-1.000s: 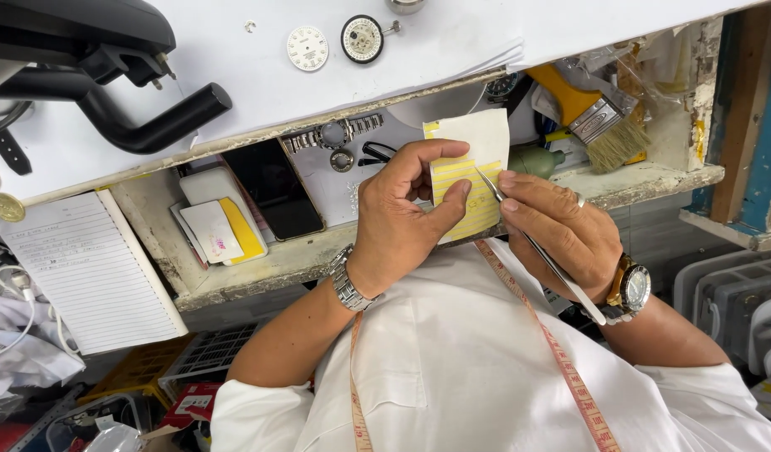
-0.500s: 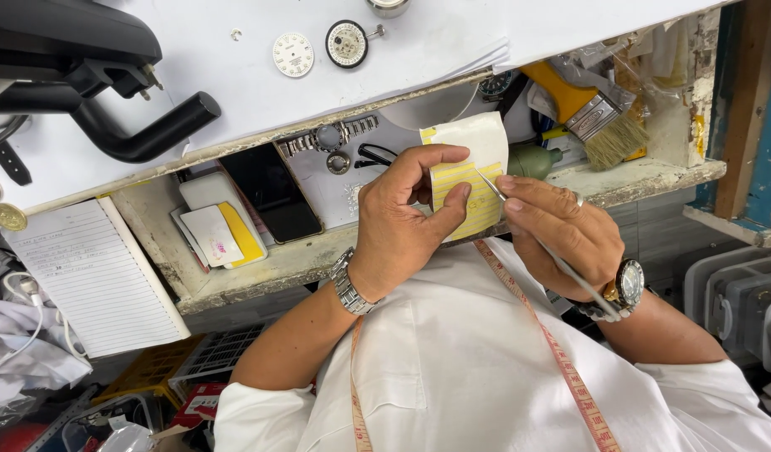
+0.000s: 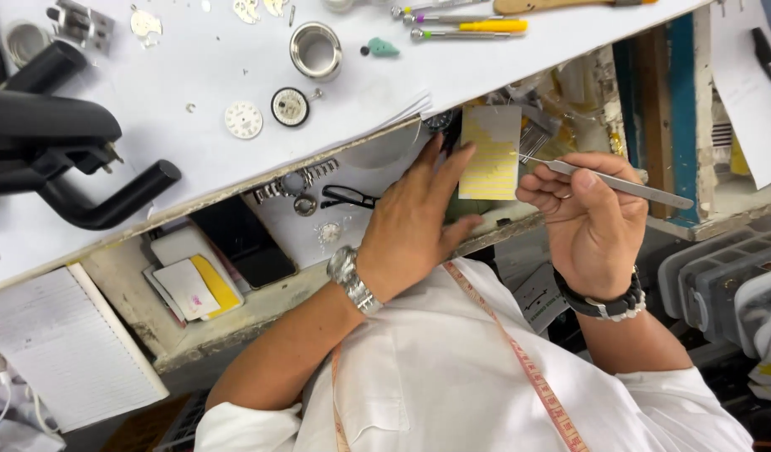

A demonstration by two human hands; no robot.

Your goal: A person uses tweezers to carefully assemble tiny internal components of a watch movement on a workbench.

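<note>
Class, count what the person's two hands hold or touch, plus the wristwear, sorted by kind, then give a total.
Yellow card: 1, under the left hand
Tweezers: 1, in the right hand
Metal wristwatch: 1
Dark bracelet: 1
Total: 4

1. A pale yellow card (image 3: 490,152), rectangular, stands upright on its short edge in the open drawer below the desk edge, its face marked with rows of faint lines.
2. Slim metal tweezers (image 3: 607,181) lie almost level, their fine tip just beside the card's right edge.
</note>
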